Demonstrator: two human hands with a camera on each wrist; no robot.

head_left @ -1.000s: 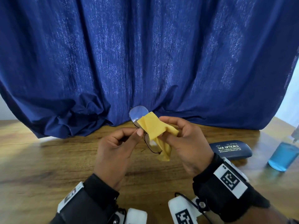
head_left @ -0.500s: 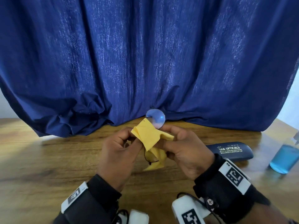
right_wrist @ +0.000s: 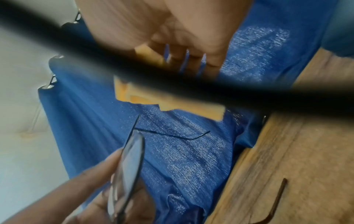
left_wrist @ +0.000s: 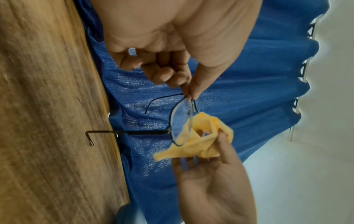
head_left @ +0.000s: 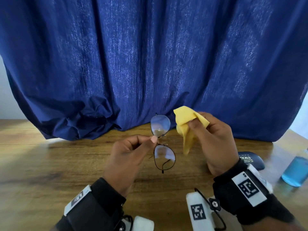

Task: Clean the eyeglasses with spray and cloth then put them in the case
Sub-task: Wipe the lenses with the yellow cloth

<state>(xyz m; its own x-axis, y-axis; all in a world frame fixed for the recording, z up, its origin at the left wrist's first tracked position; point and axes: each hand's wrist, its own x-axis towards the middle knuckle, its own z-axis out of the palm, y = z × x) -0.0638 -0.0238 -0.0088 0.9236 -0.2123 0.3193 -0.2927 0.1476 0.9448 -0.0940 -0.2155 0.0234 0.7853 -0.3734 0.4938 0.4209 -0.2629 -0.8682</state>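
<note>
Thin dark-rimmed eyeglasses (head_left: 162, 142) hang above the wooden table (head_left: 50, 164), one lens over the other, temples unfolded. My left hand (head_left: 154, 139) pinches them at the bridge between thumb and forefinger; the left wrist view shows this pinch on the eyeglasses (left_wrist: 181, 121). Just right of the upper lens, my right hand (head_left: 191, 122) holds a crumpled yellow cloth (head_left: 186, 129), apart from the glasses. In the right wrist view the cloth (right_wrist: 172, 104) is partly hidden behind a blurred black strap. The dark blue case (head_left: 251, 160) lies shut on the table at right, with the blue spray bottle (head_left: 295, 170) beyond it.
A dark blue curtain (head_left: 150, 64) hangs along the table's back edge and bunches on the wood at left. Bare wood lies left of and below my hands. White wrist-camera housings (head_left: 198, 212) sit at the bottom edge.
My right hand has drawn the cloth off the lens and away to the right. The glasses now hang free in my left hand with both lenses showing.
</note>
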